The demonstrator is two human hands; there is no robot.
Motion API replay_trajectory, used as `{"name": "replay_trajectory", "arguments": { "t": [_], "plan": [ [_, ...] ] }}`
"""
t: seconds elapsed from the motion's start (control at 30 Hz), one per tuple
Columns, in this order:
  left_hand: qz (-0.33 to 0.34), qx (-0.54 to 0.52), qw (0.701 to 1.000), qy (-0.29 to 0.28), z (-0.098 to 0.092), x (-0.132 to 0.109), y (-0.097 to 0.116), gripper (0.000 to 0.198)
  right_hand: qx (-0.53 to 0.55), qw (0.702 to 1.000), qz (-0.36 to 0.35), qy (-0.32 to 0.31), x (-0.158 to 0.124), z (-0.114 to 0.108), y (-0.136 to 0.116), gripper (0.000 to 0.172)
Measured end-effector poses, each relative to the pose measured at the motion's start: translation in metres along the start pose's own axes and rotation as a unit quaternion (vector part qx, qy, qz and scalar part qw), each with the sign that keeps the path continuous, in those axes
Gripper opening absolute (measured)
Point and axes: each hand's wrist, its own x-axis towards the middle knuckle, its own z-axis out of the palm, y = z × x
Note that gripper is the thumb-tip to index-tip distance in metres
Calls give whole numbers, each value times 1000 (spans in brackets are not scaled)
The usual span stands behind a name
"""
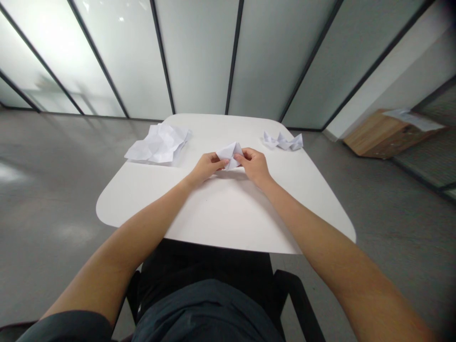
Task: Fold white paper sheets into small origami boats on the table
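A small folded white paper (pixel 231 153) with a pointed top is held just above the middle of the table. My left hand (pixel 207 167) pinches its left side, thumb in front and fingers behind. On the other side my right hand (pixel 255 164) grips the paper the same way, its thumb pressed near the centre fold. The fingers behind the paper are partly hidden. To the right lie several folded paper boats (pixel 281 141) in a row, touching or overlapping. A loose pile of creased white paper sheets (pixel 158 145) rests at the left.
The white table (pixel 228 213) has rounded corners and stands before a frosted glass partition (pixel 199 57). A wooden box (pixel 388 133) sits on the floor at the right. Below the near edge, a black chair armrest (pixel 297 299) shows beside my lap.
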Motion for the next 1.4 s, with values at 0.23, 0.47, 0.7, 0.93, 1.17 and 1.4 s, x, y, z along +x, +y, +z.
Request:
{"name": "replay_trajectory", "arguments": {
  "t": [0.23,0.47,0.7,0.93,1.17,1.4],
  "plan": [
    [-40,-110,993,-15,8,-7,16,37,63,997,46,28,2,2,8,41],
    [-31,-125,992,-10,7,-7,16,35,117,988,86,44,2,9,10,40],
    [3,-13,1000,23,10,0,3,40,97,993,60,-3,-3,14,13,47],
    [31,44,996,72,5,2,-3,32,99,993,60,-26,-5,19,13,47],
    [92,204,971,87,-1,-1,7,51,172,968,162,-82,-10,20,-4,60],
    [167,292,942,-7,-1,-4,8,65,253,946,185,-77,-10,11,-14,62]
  ]
}}
